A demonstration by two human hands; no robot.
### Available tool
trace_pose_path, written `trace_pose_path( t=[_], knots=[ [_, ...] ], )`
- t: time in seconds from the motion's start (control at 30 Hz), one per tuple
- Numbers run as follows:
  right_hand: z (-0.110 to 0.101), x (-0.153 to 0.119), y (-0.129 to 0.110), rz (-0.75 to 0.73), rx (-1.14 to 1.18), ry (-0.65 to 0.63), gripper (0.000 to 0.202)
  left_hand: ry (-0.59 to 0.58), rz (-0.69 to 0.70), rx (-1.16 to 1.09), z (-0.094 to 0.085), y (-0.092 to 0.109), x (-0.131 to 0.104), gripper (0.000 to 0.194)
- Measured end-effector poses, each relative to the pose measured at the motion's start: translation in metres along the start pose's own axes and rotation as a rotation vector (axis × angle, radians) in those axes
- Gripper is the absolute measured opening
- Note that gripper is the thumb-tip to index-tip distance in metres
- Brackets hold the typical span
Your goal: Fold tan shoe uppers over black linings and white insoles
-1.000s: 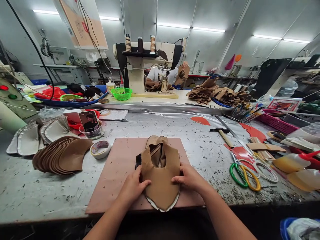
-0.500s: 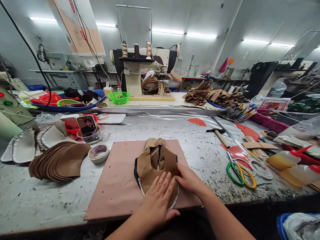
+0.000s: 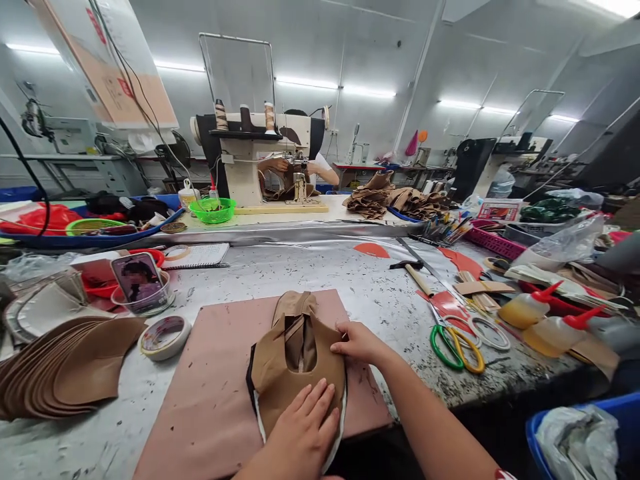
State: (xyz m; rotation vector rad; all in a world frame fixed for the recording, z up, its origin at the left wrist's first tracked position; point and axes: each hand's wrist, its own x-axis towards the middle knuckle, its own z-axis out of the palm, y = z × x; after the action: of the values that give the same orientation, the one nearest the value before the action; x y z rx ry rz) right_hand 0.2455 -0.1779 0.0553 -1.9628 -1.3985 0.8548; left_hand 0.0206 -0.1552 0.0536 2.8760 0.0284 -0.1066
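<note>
A brown shoe upper (image 3: 273, 363) with a U-shaped opening lies on a pinkish-brown board (image 3: 215, 360) in front of me. White edging shows along its lower sides, and a dark strip along its left side. My left hand (image 3: 305, 423) rests flat on the lower part of the upper, fingers stretched forward. At the upper's right edge, my right hand (image 3: 357, 343) pinches the material, thumb on top and the other fingers partly hidden.
Left of the board are a tape roll (image 3: 165, 337), stacked brown pieces (image 3: 75, 363) and a propped phone (image 3: 135, 283). To the right lie scissors (image 3: 457, 343), a hammer (image 3: 417, 277) and glue bottles (image 3: 530, 307). Beyond, a person works at a sewing machine (image 3: 245, 153).
The view has swung to the right and tilted up. My right hand has slid farther up the upper's right edge. My left hand still lies flat on the upper, its fingertips slightly nearer me.
</note>
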Motion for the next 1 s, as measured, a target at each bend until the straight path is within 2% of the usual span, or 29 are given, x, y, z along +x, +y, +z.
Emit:
trace_pose_path(
  t=[0.1,0.2,0.27,0.37,0.53,0.7,0.8,0.87,1.0],
  knots=[
    [0.004,0.003,0.003,0.014,-0.018,0.007,0.005,0.105,-0.051,0.023,0.004,0.0,0.016,0.069],
    [0.007,0.002,0.001,0.005,-0.056,0.045,0.008,0.122,-0.186,0.081,0.006,0.0,0.037,0.048],
    [0.007,0.0,-0.002,-0.015,-0.064,0.061,0.011,0.122,-0.237,0.103,0.008,-0.002,0.046,0.049],
    [0.006,-0.002,-0.005,-0.058,-0.04,0.045,0.026,0.151,-0.206,0.083,0.012,-0.01,0.047,0.057],
    [0.008,0.003,-0.004,-0.04,-0.055,0.065,0.011,0.082,-0.166,0.046,0.012,-0.02,0.039,0.059],
    [0.014,0.005,-0.003,0.012,-0.11,0.142,0.007,0.137,-0.216,0.076,-0.002,-0.03,0.051,0.032],
    [0.018,0.002,-0.004,0.027,-0.146,0.181,0.008,0.176,-0.266,0.093,-0.003,-0.041,0.055,0.048],
    [0.022,-0.003,-0.005,0.014,-0.175,0.228,0.017,0.16,-0.284,0.091,-0.002,-0.047,0.054,0.061],
    [0.036,-0.013,-0.002,-0.122,-0.421,0.381,0.018,0.12,-0.278,0.081,-0.002,-0.051,0.054,0.067]
  ],
)
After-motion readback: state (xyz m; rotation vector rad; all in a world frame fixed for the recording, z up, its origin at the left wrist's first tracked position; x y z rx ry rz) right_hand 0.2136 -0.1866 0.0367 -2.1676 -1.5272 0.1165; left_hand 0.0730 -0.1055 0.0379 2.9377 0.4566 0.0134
